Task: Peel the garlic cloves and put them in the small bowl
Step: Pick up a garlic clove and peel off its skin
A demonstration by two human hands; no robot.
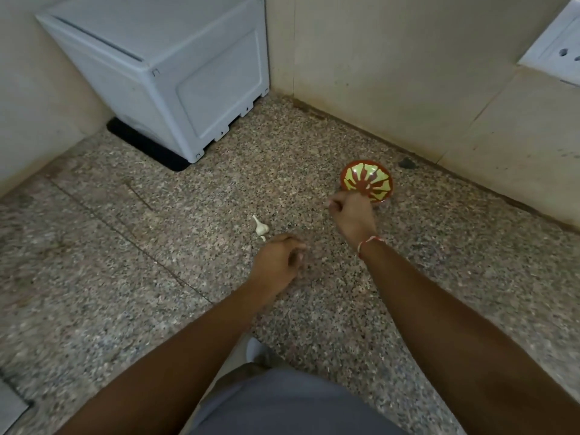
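Big speckled stone counter (157,246), gray and brown, spread out wide. Pale tiled walls (392,73) at the back and on both sides, meeting in a corner. White box-shaped machine (163,67) standing far back on the left, on top of a black mat (147,149). White wall socket (555,51) up in the top right corner.

Two bare arms reaching forward from the bottom. Gray clothing (282,403) low in the middle.

Right hand (351,215) up by the near edge of the small bowl, covering a bit of its rim. Fingers curled in tight. Cannot tell if anything sits inside them. Red and white thread band (368,243) around that wrist.

Left hand (279,262) lower down, near the middle of the counter. Fingers bent inward, thumb close to the fingertips. Cannot tell if anything small is pinched there.

Small bowl (367,180) on the counter near the right wall, red with yellow-green shapes like petals inside. Tipped a little toward the camera.

Garlic (260,227) lying on the counter, white, with a thin stalk poking up. Just beside the left hand, not touching. Well apart from the bowl.

Small dark mark (407,163) on the counter behind the bowl, next to the wall.
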